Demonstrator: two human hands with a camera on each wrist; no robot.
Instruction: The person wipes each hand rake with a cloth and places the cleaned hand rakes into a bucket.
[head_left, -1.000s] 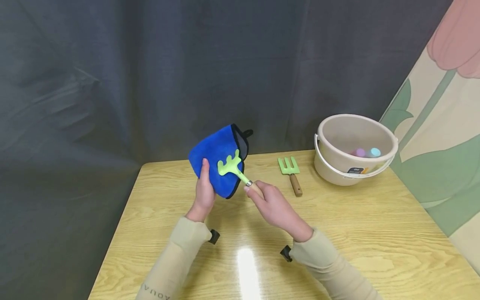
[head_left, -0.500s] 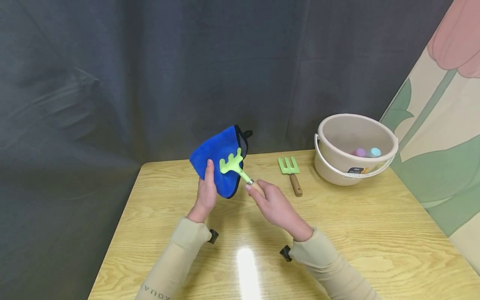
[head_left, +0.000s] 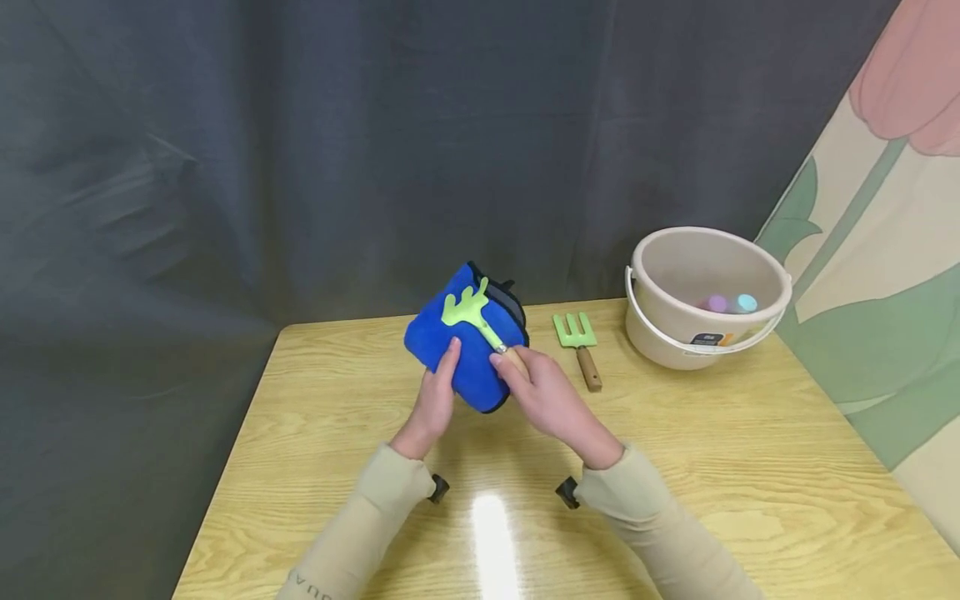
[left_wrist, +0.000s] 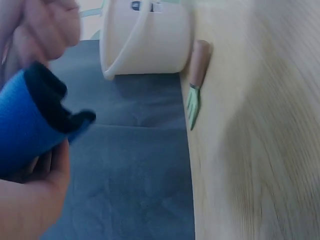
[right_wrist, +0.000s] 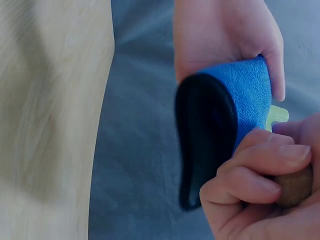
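Note:
My left hand (head_left: 435, 404) holds a folded blue cloth (head_left: 476, 367) with black trim, thumb on the near face and fingers behind. My right hand (head_left: 555, 400) grips the pale wooden handle of a small green hand rake (head_left: 468, 310). The rake's tines lie over the cloth's blue face, pointing up and left. In the right wrist view the butt of the wooden handle (right_wrist: 295, 187) shows inside the curled fingers, beside the cloth's fold (right_wrist: 250, 90). The left wrist view has the cloth (left_wrist: 15, 130) bent over the palm; the rake is hidden there.
A green hand fork (head_left: 576, 333) with a brown handle lies on the wooden table (head_left: 712, 467), right of the cloth. Behind it stands a beige bucket (head_left: 667, 325) holding a purple-topped item (head_left: 716, 303) and a blue-topped item (head_left: 745, 303). A dark curtain (head_left: 450, 150) hangs behind.
The left hand and cloth have shifted right and slightly nearer, towards the right hand. The rake's head has risen a little on the cloth, and the cloth now reaches behind the right hand's fingers.

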